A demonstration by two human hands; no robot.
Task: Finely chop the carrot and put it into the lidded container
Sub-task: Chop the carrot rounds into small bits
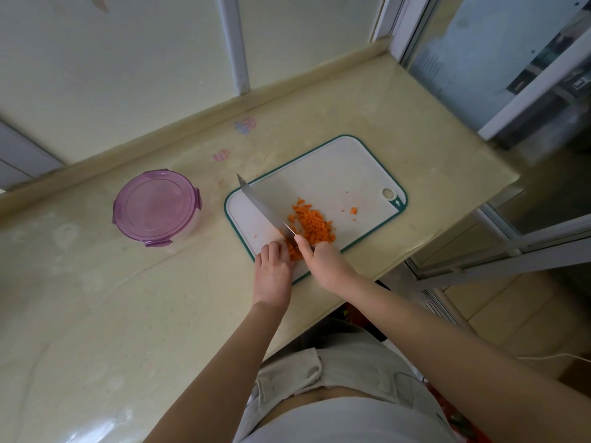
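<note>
A heap of finely chopped carrot (314,226) lies on a white cutting board with a teal rim (345,174). My right hand (323,262) grips the handle of a steel knife (260,204), forefinger stretched along the blade's back; the blade points to the far left over the board. My left hand (273,266) holds down some carrot pieces (293,251) beside the blade with curled fingers. A round container with a purple clip lid (155,206) stands closed on the counter, left of the board.
The beige counter (96,298) runs along a wall at the back; its front edge drops off just below the board. A glass door and floor lie to the right. A few stray carrot bits (352,211) rest on the board's right part.
</note>
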